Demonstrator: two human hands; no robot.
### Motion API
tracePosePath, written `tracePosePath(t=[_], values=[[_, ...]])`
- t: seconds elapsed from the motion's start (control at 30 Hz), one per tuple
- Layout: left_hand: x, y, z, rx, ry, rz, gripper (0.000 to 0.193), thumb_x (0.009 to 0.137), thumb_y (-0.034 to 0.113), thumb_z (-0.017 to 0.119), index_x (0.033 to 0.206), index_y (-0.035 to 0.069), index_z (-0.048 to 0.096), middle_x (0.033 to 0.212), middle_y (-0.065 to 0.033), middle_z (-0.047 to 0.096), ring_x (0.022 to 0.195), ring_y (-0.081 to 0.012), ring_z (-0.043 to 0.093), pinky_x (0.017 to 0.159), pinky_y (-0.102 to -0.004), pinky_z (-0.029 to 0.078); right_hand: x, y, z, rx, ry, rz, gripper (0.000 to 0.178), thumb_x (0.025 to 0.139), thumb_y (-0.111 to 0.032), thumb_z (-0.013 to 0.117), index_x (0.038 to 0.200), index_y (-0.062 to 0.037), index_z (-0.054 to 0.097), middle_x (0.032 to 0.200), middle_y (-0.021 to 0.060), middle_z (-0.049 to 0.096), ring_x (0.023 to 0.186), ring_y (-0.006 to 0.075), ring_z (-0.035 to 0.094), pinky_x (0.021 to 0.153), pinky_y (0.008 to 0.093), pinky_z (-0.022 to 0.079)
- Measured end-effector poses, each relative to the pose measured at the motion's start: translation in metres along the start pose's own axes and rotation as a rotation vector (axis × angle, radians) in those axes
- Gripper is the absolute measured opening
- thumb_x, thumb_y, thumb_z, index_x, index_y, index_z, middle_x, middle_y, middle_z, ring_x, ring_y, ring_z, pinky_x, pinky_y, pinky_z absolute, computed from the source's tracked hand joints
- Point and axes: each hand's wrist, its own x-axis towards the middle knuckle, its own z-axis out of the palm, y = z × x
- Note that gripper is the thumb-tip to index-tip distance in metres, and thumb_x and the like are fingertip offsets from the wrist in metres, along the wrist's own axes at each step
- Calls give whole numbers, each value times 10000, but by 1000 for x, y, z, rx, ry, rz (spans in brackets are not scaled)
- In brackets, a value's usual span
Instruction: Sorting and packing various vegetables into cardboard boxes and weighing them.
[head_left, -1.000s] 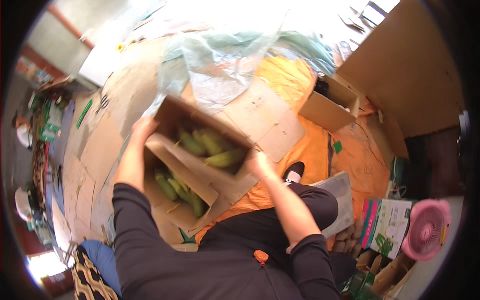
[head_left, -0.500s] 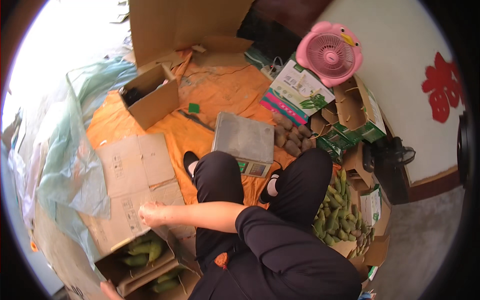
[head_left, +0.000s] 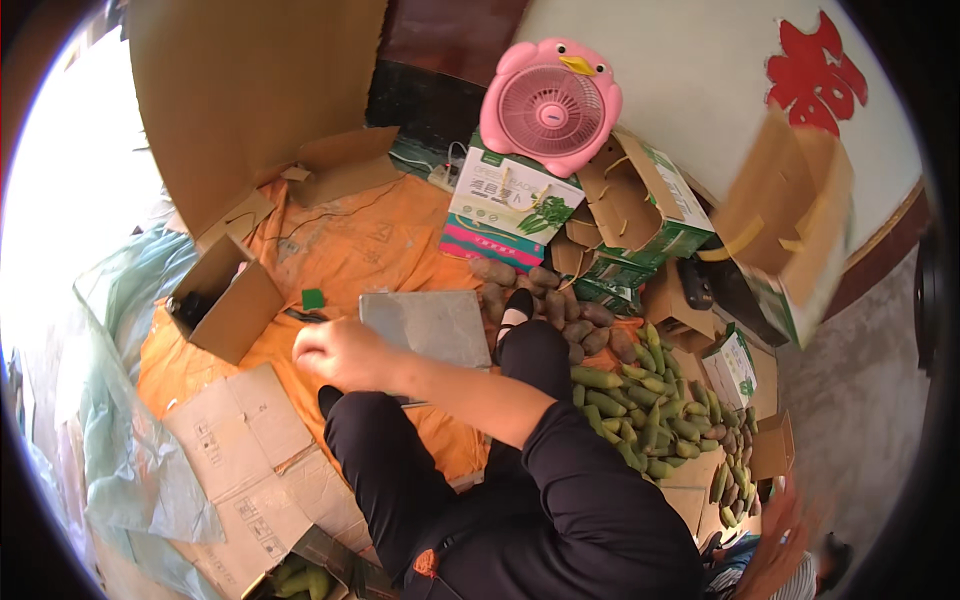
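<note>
Grey and flat-topped, the weighing scale (head_left: 440, 325) lies on the orange sheet (head_left: 350, 240), beyond the person's bent legs. Its plate is dull and rectangular; the far edge is visible along its length, while the right forearm (head_left: 470, 390) covers much of the near side.

The right hand (head_left: 340, 355) overlaps the scale's left side in view. Its fingers bend inward and the palm is hidden: contact cannot be confirmed, nor whether the hand is open or closed. The left hand is out of view.

Clearances: at the scale's right edge, brown tubers (head_left: 560, 305) and a black shoe (head_left: 518, 307) crowd close. On the far side, the sheet extends toward a tall cardboard panel (head_left: 250, 90). To the left, a strip of sheet separates it from a small open carton (head_left: 238, 315). Flattened cardboard (head_left: 235, 425) lies nearer the person, and a box (head_left: 335, 550) of green vegetables (head_left: 300, 580) is cut off by the lower border. A larger green heap (head_left: 650, 415) lies right.
</note>
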Motion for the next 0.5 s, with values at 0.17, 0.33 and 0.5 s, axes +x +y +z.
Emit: tracePosePath(t=[0.17,0.33,0.5], values=[[6,98,-32,-112,138,94,249,849,167,532,962,-17,655,910,-214,644,846,-378,602,763,-429,470,-33,61,-90,-13,191,165,157,826,-206,582,851,-65,646,755,108,654,712,269,637,641,353,485],[22,234,-60,-178,189,453,215,842,105,534,1001,43,665,942,-192,643,874,-351,601,781,-417,477,-91,119,-182,-242,700,219,134,795,-134,650,900,-52,643,787,105,657,694,198,634,640,301,490],[88,198,36,-263,112,595,177,824,126,590,967,84,685,887,-158,639,808,-334,600,719,-411,486,-163,182,-288,-173,1312,336,497,803,-193,698,1203,-14,465,1053,131,521,852,187,568,758,307,484]])
